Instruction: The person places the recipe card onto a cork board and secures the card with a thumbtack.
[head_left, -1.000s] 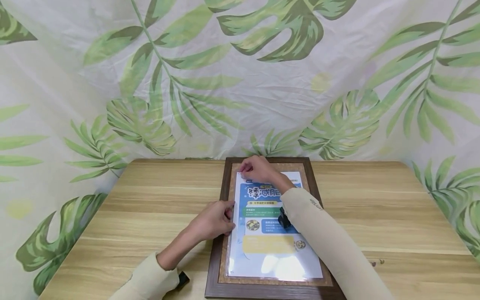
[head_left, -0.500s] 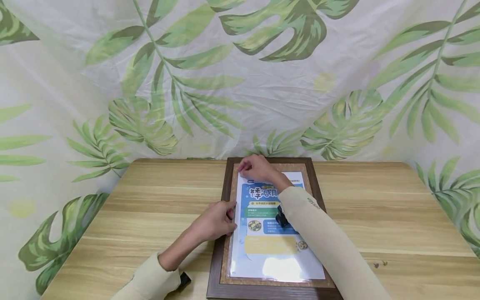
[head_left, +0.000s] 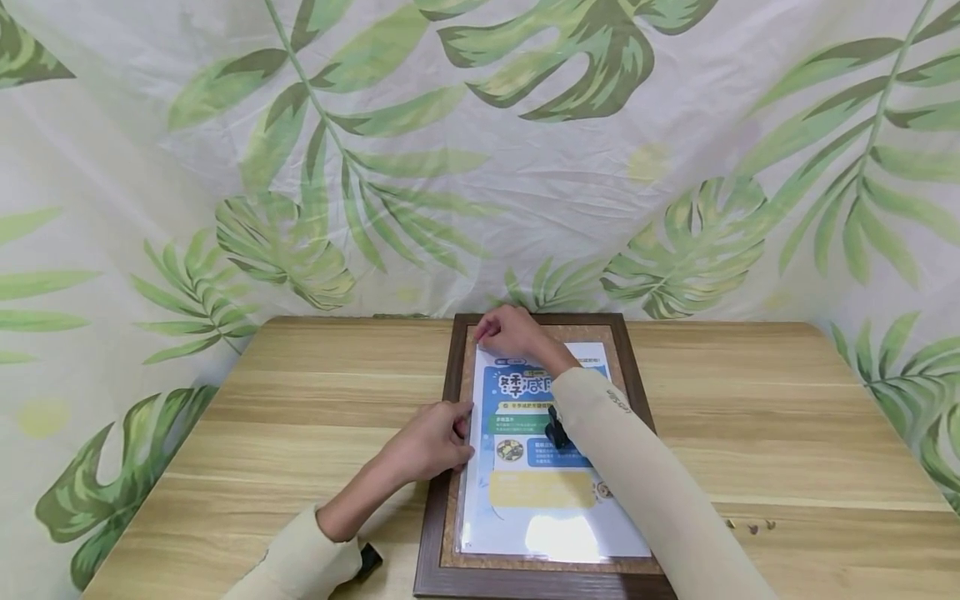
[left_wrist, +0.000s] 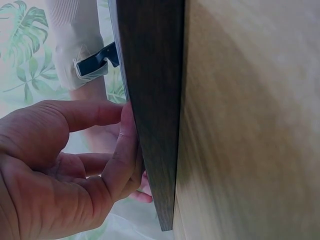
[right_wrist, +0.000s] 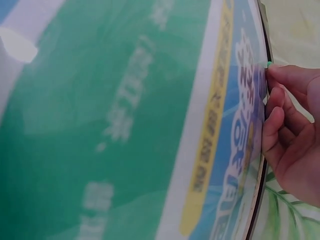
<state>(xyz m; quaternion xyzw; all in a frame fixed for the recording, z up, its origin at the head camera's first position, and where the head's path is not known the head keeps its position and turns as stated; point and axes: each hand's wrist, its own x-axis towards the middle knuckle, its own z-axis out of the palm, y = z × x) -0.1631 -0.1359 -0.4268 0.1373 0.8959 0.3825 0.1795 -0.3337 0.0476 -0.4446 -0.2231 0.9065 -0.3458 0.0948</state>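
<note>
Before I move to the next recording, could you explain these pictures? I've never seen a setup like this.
No robot here, just someone working bare-handed. The wide picture is from a head-worn camera; the close ones are from cameras on each wrist. On the wooden table lies a dark-framed cork board bearing a glossy printed sheet, with three tiny items off to the right. The left hand touches the sheet's left edge. The right hand, at the sheet's far left corner, appears to pinch a small green thing.
</note>
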